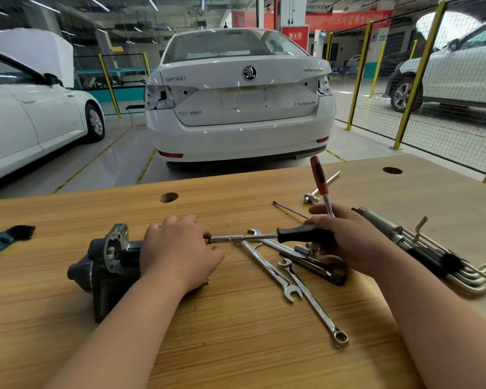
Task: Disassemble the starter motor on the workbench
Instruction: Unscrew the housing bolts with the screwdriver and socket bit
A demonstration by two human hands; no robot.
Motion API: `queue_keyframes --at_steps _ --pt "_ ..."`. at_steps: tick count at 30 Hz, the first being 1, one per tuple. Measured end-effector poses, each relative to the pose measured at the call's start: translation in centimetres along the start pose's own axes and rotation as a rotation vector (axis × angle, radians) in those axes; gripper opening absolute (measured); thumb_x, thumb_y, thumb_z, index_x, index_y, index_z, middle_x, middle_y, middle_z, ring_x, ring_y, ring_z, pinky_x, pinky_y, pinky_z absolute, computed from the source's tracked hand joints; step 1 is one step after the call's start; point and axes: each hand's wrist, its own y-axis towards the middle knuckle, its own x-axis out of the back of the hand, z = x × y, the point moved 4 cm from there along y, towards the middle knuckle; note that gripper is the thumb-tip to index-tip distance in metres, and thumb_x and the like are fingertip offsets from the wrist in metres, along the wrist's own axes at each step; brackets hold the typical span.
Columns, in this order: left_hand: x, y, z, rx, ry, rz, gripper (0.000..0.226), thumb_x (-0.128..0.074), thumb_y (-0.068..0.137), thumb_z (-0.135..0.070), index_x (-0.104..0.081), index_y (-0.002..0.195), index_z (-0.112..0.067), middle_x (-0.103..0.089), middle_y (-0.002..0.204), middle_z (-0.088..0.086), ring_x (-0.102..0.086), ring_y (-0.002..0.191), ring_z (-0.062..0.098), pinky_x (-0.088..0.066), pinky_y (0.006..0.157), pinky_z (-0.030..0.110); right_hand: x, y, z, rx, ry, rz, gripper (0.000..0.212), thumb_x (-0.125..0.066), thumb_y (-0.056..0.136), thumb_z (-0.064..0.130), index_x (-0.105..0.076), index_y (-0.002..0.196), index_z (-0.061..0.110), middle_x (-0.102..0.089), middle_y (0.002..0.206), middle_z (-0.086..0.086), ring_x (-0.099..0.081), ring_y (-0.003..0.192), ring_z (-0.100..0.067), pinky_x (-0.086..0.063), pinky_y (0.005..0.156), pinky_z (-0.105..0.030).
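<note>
The dark starter motor (107, 265) lies on its side on the wooden workbench (236, 346), its flanged nose pointing left. My left hand (180, 251) grips the motor's rear body and hides that end. A black-handled driver (300, 234) lies level, its chrome shaft reaching left to the motor's rear under my left fingers. My right hand (348, 242) grips that black handle. A red-and-black-handled tool (319, 178) rises from behind my right hand; whether that hand also holds it I cannot tell.
Combination wrenches (275, 273) are scattered between my hands. A hex key set (446, 265) and a metal cylinder (376, 223) lie at right, a T-bar (320, 186) and thin rod (289, 210) behind. Green-handled tool (0, 240) at far left. Parked cars beyond the bench.
</note>
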Motion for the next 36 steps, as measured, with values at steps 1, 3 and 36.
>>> queue_keyframes --at_steps 1,3,36 --pt "0.01 -0.04 0.04 0.002 -0.010 -0.010 0.041 -0.044 0.081 -0.060 -0.061 0.114 -0.042 -0.052 0.105 -0.017 -0.044 0.102 0.011 -0.033 0.084 0.034 -0.04 0.03 -0.04 0.004 -0.042 -0.036 0.011 -0.057 0.097 0.023 -0.063 0.107 0.024 -0.067 0.097 -0.012 -0.062 0.056 -0.017 -0.051 0.053 -0.029" --pt "0.02 -0.02 0.07 0.003 -0.017 -0.023 0.040 -0.044 0.081 -0.060 -0.062 0.112 -0.042 -0.050 0.101 -0.018 -0.045 0.100 0.010 -0.032 0.083 0.033 -0.03 0.22 -0.08 0.035 -0.092 -0.107 0.011 -0.053 0.099 0.027 -0.063 0.103 0.024 -0.060 0.087 -0.012 -0.048 0.044 -0.013 -0.043 0.044 -0.027" --pt "0.44 -0.31 -0.67 0.014 0.058 -0.016 0.034 -0.047 0.082 -0.055 -0.063 0.105 -0.037 -0.054 0.102 -0.014 -0.045 0.099 0.014 -0.033 0.083 0.035 0.13 0.27 0.15 -0.106 0.241 -0.102 0.029 -0.044 0.102 0.033 -0.059 0.112 0.011 -0.068 0.073 -0.007 -0.035 0.037 -0.009 -0.033 0.034 -0.023"
